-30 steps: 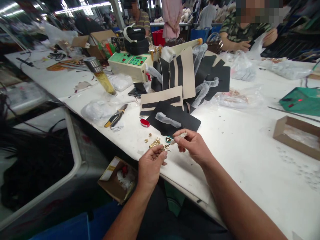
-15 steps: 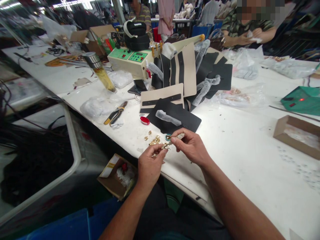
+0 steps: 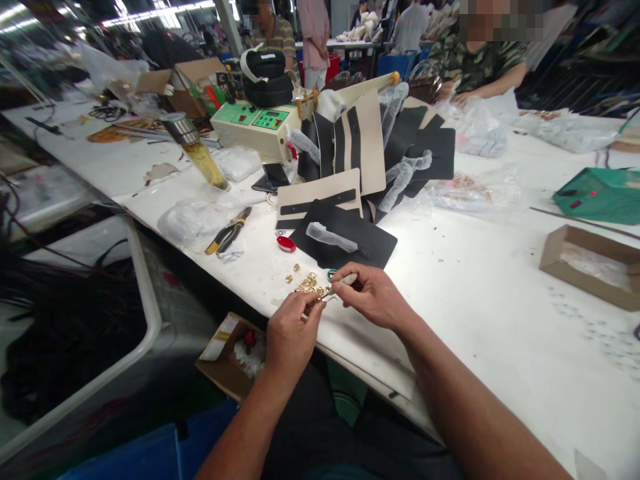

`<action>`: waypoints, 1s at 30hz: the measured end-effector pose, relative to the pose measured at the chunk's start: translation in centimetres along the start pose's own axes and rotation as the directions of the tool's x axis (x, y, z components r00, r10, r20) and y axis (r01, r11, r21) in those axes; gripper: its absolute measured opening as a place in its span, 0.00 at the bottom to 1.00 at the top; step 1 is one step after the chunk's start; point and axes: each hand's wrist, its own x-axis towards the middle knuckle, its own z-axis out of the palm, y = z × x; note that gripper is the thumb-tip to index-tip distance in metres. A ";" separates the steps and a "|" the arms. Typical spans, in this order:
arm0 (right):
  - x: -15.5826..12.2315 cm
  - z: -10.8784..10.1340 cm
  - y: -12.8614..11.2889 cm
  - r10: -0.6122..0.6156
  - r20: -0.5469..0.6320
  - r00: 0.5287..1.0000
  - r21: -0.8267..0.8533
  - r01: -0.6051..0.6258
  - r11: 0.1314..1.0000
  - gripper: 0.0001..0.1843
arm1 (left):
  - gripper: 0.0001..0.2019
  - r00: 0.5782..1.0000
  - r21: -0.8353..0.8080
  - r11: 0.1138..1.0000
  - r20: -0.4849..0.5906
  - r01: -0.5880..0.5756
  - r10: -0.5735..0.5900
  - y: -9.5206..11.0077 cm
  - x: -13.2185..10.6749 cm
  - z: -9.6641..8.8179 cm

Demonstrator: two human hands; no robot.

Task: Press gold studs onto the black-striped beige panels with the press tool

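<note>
Near the table's front edge, my left hand [image 3: 294,328] pinches a small gold metal fitting, mostly hidden by the fingertips. My right hand [image 3: 373,293] is closed around a thin tool with a pale handle [image 3: 349,278]. Its narrow tip points left and meets the fitting at the left fingertips. Just beyond the hands lies a small pile of gold fittings [image 3: 306,283], with a few loose ones beside it. A small round teal-rimmed thing [image 3: 331,274] shows partly behind my right fingers. Farther back are a red oval piece [image 3: 286,244] and a black panel [image 3: 345,233] with a wrapped strap.
Yellow-handled pliers [image 3: 228,231] lie left, beside a tilted glass bottle [image 3: 197,153]. Stacked panels [image 3: 363,143] stand before a green-topped machine [image 3: 257,123]. A cardboard tray [image 3: 575,267] and a green box [image 3: 597,195] are at right. Below the edge sits an open carton [image 3: 233,357]. Another person works across the table.
The view has shifted slightly, moving the scene left. Both hands keep their grips, fingertips together at the fitting. The person across the table has lowered their hands towards a plastic bag.
</note>
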 end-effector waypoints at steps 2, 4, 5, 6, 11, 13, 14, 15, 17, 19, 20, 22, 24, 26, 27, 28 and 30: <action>0.1 0.0 0.2 0.088 -0.008 0.996 -0.068 -0.089 0.994 0.15 | 0.03 1.000 0.043 0.999 0.018 -0.021 0.020 -0.2 -0.1 -0.3; 0.2 -0.2 0.3 0.133 -0.017 0.991 -0.129 -0.134 0.983 0.20 | 0.04 0.999 0.069 0.998 0.031 -0.015 0.013 -0.4 -0.1 -0.5; 0.3 -0.3 0.3 0.136 -0.015 0.991 -0.130 -0.137 0.982 0.21 | 0.04 0.999 0.079 0.997 0.035 -0.006 0.003 -0.5 -0.1 -0.6; 0.4 -0.5 0.3 0.131 -0.011 0.991 -0.104 -0.131 0.986 0.20 | 0.05 0.999 0.090 0.996 0.037 0.007 -0.010 -0.7 0.0 -0.7; 1.0 -2.1 1.1 0.151 -0.109 0.983 0.123 -0.137 0.983 0.14 | 0.08 0.990 0.187 0.975 0.057 0.117 -0.129 -1.4 0.2 -1.2; 1.2 -2.7 1.8 0.176 -0.152 0.973 0.097 -0.163 0.982 0.11 | 0.09 0.985 0.219 0.965 0.067 0.143 -0.161 -1.8 0.1 -1.2; 1.3 -2.9 2.2 0.176 -0.163 0.971 0.063 -0.168 0.984 0.10 | 0.10 0.983 0.229 0.962 0.070 0.150 -0.170 -1.9 0.1 -1.2; 1.4 -3.0 2.5 0.165 -0.167 0.972 0.021 -0.164 0.986 0.09 | 0.10 0.982 0.239 0.959 0.070 0.153 -0.175 -2.0 0.0 -1.2; 1.5 -3.0 3.0 0.129 -0.168 0.977 -0.067 -0.142 0.988 0.07 | 0.11 0.983 0.258 0.954 0.067 0.151 -0.174 -2.1 -0.1 -1.0; 1.6 -2.5 3.3 0.099 -0.153 0.983 -0.150 -0.122 0.981 0.07 | 0.11 0.984 0.280 0.949 0.062 0.142 -0.166 -2.1 -0.1 -0.9; 1.6 -2.3 3.4 0.090 -0.141 0.986 -0.185 -0.116 0.976 0.06 | 0.12 0.985 0.290 0.947 0.059 0.139 -0.163 -2.1 -0.1 -0.9; 1.7 -1.8 3.5 0.079 -0.121 0.990 -0.237 -0.106 0.966 0.06 | 0.14 0.986 0.299 0.945 0.058 0.133 -0.158 -2.1 -0.1 -1.0; 1.8 -1.5 3.6 0.079 -0.108 0.991 -0.274 -0.106 0.956 0.07 | 0.16 0.985 0.285 0.950 0.075 0.126 -0.153 -2.2 -0.1 -1.4; 1.8 -1.4 3.7 0.084 -0.117 0.990 -0.305 -0.116 0.945 0.08 | 0.18 0.982 0.261 0.957 0.104 0.129 -0.160 -2.4 -0.1 -1.7; 1.9 -1.5 3.7 0.087 -0.123 0.989 -0.313 -0.122 0.942 0.08 | 0.18 0.978 0.251 0.958 0.120 0.136 -0.170 -2.4 -0.1 -1.8; 1.9 -1.6 3.7 0.092 -0.130 0.987 -0.314 -0.129 0.941 0.08 | 0.17 0.974 0.247 0.958 0.134 0.146 -0.183 -2.5 -0.1 -1.9; 1.9 -1.8 3.6 0.096 -0.138 0.986 -0.292 -0.133 0.947 0.07 | 0.15 0.965 0.258 0.951 0.150 0.170 -0.213 -2.5 0.1 -1.9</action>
